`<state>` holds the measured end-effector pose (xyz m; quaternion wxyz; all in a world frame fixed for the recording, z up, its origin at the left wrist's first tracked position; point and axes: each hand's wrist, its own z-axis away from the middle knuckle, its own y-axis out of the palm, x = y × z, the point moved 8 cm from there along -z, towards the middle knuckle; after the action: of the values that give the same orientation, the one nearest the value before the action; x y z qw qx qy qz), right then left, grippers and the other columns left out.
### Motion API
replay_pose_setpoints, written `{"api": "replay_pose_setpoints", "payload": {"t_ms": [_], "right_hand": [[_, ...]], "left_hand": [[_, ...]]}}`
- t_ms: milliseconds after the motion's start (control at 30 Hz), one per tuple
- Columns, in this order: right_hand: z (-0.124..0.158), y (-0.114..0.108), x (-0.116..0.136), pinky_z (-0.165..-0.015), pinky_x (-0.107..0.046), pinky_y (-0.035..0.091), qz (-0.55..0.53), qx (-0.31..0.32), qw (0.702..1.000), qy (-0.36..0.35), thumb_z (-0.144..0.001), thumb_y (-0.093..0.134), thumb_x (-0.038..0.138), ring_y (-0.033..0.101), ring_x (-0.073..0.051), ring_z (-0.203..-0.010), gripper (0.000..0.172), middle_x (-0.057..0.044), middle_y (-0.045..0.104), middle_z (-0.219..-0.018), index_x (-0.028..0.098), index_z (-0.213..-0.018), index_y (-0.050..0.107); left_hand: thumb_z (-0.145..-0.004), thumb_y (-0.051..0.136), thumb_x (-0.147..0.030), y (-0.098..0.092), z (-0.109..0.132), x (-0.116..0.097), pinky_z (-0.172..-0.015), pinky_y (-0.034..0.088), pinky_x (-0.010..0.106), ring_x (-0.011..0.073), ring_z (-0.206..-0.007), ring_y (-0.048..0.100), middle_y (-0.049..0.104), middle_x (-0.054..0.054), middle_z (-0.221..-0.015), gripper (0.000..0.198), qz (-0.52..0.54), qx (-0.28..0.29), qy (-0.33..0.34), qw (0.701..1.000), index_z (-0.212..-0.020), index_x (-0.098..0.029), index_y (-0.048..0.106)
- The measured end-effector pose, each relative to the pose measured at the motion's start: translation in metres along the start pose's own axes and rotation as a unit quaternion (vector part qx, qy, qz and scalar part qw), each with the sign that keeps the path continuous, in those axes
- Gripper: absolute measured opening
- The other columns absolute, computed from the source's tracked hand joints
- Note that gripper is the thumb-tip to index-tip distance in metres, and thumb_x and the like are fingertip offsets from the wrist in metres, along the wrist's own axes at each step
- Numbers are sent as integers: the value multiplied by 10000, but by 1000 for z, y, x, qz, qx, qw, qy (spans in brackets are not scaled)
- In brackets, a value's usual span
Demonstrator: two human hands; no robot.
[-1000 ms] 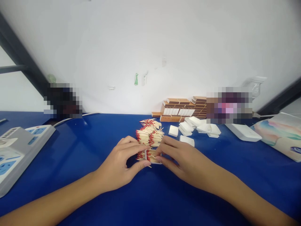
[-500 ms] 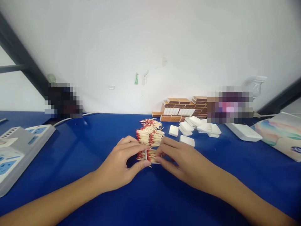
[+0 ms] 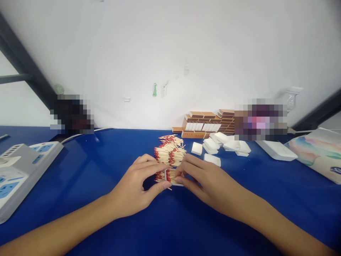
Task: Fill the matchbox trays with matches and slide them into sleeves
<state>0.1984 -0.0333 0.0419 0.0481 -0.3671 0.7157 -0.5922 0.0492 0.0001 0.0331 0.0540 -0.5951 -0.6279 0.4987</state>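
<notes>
Two hands unchanged from half second before: left hand [image 3: 134, 190] and right hand [image 3: 206, 181] both pinch small white cardboard tray [image 3: 177, 184] from its ends, low on blue tabletop [image 3: 170, 220]. Tray full of red-tipped wooden matches [image 3: 172, 175], few sticking out at left. Just behind, loose pile of same matches [image 3: 170, 151]. Farther right, empty white trays [image 3: 213, 147]; at wall, stacked brown matchbox sleeves [image 3: 204, 122].

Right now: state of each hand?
Left hand: closed, pinching the match-filled tray at its left end.
Right hand: closed, gripping the tray at its right end.
</notes>
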Motion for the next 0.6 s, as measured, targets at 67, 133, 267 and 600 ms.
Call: {"api": "replay_pose_setpoints", "payload": {"t_ms": [67,133,267,600], "right_hand": [[0,-2,0,-664,-296,505,-3,-4,1000,3,-1049,526,239,601,-166,-763,131,-54,607,-978,181,-1032,643],[0,-4,1,-667,-297,502,-4,-10,1000,2,-1051,529,262,604,-169,-775,136,-55,610,-986,187,-1044,642],[2,-7,2,-700,-306,507,-4,-23,1000,-4,-1053,540,306,605,-168,-790,152,-57,604,-1011,194,-1097,634],[1,-10,-2,-654,-295,481,15,-38,999,2,-1040,555,273,587,-168,-790,109,-62,600,-1031,199,-1078,625]], "left_hand": [[-951,716,-311,-2,-1,0,-916,534,398,207,-1005,602,752,48,-1049,346,1,-11,-3,1000,-1283,-216,689],[-949,718,-320,-4,-1,1,-900,541,396,209,-1001,606,746,56,-1047,339,2,-22,-8,1000,-1271,-217,698],[-952,713,-333,-6,0,4,-910,544,399,211,-1013,613,731,66,-1066,349,1,-36,-23,999,-1283,-225,699],[-954,706,-350,-9,1,5,-905,553,418,222,-1005,621,728,83,-1065,353,-8,-50,-27,998,-1284,-225,706]]}}
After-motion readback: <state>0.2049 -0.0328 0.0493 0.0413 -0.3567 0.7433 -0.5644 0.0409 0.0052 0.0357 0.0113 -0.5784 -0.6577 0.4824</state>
